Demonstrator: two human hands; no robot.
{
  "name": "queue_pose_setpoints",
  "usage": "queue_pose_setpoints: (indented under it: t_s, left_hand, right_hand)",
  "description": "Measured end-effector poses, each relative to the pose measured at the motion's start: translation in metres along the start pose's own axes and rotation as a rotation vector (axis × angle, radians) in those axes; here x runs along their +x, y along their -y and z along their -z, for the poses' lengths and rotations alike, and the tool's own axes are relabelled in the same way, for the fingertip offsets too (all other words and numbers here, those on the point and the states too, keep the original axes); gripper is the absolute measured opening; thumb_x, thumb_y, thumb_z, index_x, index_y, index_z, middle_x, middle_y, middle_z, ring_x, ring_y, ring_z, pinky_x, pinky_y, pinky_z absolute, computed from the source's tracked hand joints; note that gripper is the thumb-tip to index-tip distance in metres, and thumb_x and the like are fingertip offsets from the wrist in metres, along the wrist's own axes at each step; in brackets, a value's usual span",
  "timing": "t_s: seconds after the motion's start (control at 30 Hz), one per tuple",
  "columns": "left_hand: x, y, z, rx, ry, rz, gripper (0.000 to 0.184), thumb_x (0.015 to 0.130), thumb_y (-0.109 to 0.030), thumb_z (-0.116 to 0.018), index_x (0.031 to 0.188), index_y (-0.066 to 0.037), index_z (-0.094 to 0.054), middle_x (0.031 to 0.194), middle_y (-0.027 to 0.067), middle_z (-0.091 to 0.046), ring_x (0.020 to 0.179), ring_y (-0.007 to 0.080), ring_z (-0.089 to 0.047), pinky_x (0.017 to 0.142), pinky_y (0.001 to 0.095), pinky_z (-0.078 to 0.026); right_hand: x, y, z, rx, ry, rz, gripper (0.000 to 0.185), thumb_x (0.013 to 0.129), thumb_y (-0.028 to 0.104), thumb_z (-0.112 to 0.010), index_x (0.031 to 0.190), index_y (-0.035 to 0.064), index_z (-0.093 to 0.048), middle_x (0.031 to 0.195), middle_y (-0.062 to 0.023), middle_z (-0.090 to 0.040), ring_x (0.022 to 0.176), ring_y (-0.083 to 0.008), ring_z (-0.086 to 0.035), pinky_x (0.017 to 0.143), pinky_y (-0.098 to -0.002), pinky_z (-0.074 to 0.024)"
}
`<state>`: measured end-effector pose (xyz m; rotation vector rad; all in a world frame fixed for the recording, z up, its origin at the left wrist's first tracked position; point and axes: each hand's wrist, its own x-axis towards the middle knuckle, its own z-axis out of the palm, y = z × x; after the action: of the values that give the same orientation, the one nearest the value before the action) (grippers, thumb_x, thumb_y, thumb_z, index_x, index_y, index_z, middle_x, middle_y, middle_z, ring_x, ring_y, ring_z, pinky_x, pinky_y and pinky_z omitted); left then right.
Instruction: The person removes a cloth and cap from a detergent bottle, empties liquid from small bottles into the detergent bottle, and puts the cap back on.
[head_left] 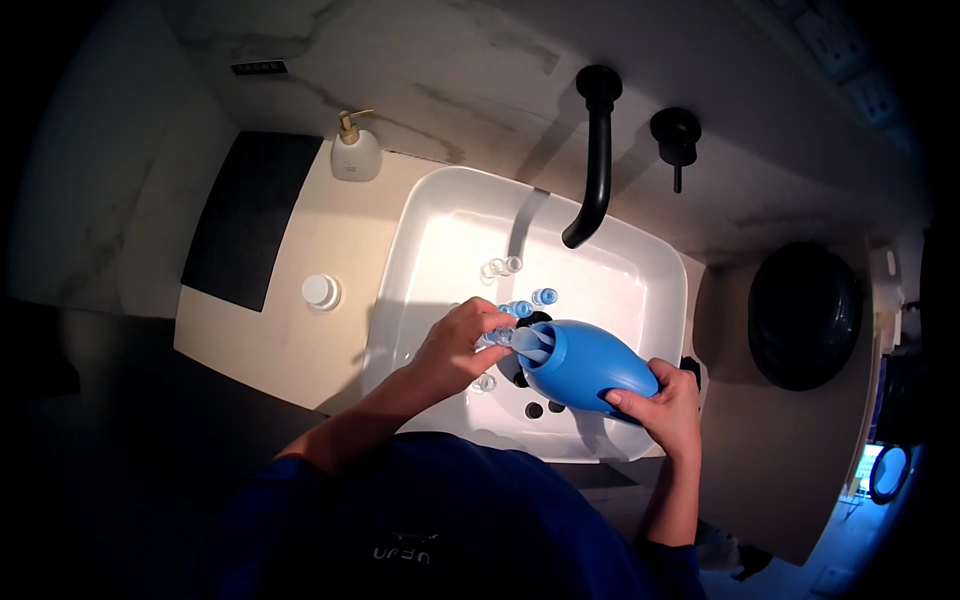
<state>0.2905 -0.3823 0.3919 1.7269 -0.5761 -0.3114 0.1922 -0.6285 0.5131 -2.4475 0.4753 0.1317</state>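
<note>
My right hand (668, 405) is wrapped round the narrow end of a blue rounded container (590, 362), tilted over the sink with its open mouth to the left. Translucent pale pieces (533, 345) stick out of that mouth. Beside them, my left hand (455, 345) is closed in a pinch on a small clear plastic piece (499, 338), partly hidden by the fingers. In the white sink (402, 250) lie clear caps or small vials (500, 267), blue-and-clear ones (544, 297) and dark round pieces (534, 410).
A black spout (598, 160) reaches over the sink, with a black tap handle (676, 140) to its right. On the left counter stand a soap dispenser (355, 155), a white jar (321, 291) and a dark mat (252, 220). A black rounded object (805, 315) sits at right.
</note>
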Motion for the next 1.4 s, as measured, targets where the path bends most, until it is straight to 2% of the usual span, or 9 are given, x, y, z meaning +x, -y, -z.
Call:
queue_pose_setpoints:
  t_s: [0.43, 0.7, 0.83, 1.03, 1.1, 1.2, 1.4]
  left_hand:
    - [0.0, 0.006, -0.002, 0.004, 0.0, -0.036, 0.035, 0.072, -0.006, -0.071, 0.106, -0.005, -0.062, 0.098, 0.0106, -0.058, 0.088, 0.0258, -0.059, 0.073, 0.0337, -0.049]
    - [0.002, 0.004, -0.005, -0.075, -0.002, -0.068, 0.032, 0.073, -0.006, -0.071, 0.105, -0.007, -0.062, 0.096, 0.0087, -0.058, 0.076, 0.0197, -0.058, 0.062, 0.0299, -0.048]
    - [0.004, -0.004, -0.004, -0.077, 0.028, -0.03, 0.032, 0.074, -0.007, -0.071, 0.105, -0.007, -0.063, 0.095, 0.0082, -0.057, 0.075, 0.0177, -0.058, 0.061, 0.0286, -0.048]
    - [0.007, -0.003, -0.005, -0.139, 0.057, 0.074, 0.033, 0.074, -0.004, -0.072, 0.107, -0.006, -0.064, 0.1, 0.008, -0.059, 0.084, 0.0154, -0.06, 0.069, 0.0261, -0.05]
    - [0.007, 0.015, -0.005, -0.162, 0.037, 0.086, 0.033, 0.076, 0.003, -0.069, 0.108, -0.005, -0.063, 0.104, 0.0062, -0.057, 0.094, 0.0146, -0.059, 0.08, 0.0253, -0.051]
    - [0.004, 0.038, -0.001, -0.111, 0.03, 0.169, 0.033, 0.076, 0.006, -0.067, 0.107, -0.003, -0.063, 0.105, 0.0072, -0.057, 0.096, 0.0162, -0.059, 0.085, 0.0267, -0.051]
    - [0.011, 0.074, -0.003, 0.156, 0.083, 0.176, 0.035, 0.074, 0.007, -0.068, 0.107, -0.002, -0.063, 0.102, 0.0099, -0.059, 0.094, 0.0201, -0.06, 0.082, 0.0287, -0.05]
  right_hand:
    - [-0.001, -0.003, -0.001, 0.011, -0.004, 0.005, 0.053, 0.053, 0.046, -0.085, 0.063, -0.0018, -0.064, 0.052, -0.0102, -0.06, 0.048, -0.016, -0.06, 0.048, -0.0273, -0.0461]
    - [-0.005, -0.008, 0.001, 0.045, -0.013, -0.021, 0.052, 0.054, 0.043, -0.085, 0.07, -0.0028, -0.066, 0.055, -0.0108, -0.062, 0.051, -0.0163, -0.062, 0.052, -0.0273, -0.0483]
    - [-0.007, -0.013, 0.004, 0.039, -0.022, -0.026, 0.053, 0.054, 0.042, -0.085, 0.074, -0.0033, -0.068, 0.058, -0.0114, -0.063, 0.053, -0.0165, -0.063, 0.054, -0.0271, -0.0491]
    - [-0.013, -0.018, 0.007, 0.092, -0.063, -0.026, 0.053, 0.054, 0.039, -0.086, 0.076, -0.0051, -0.067, 0.06, -0.0121, -0.064, 0.054, -0.0158, -0.063, 0.054, -0.0268, -0.049]
    - [-0.017, -0.024, 0.009, 0.204, -0.076, -0.037, 0.047, 0.057, 0.034, -0.086, 0.071, -0.005, -0.064, 0.058, -0.0087, -0.061, 0.053, -0.0114, -0.058, 0.051, -0.0248, -0.0461]
    - [-0.022, -0.033, 0.011, 0.361, -0.126, -0.044, 0.043, 0.06, 0.03, -0.086, 0.065, -0.0035, -0.059, 0.056, -0.0047, -0.057, 0.053, -0.0072, -0.052, 0.049, -0.0228, -0.0423]
    - [-0.029, -0.048, 0.02, 0.486, -0.201, -0.084, 0.041, 0.062, 0.029, -0.085, 0.067, -0.002, -0.058, 0.059, -0.0025, -0.055, 0.055, -0.0067, -0.048, 0.049, -0.0215, -0.0389]
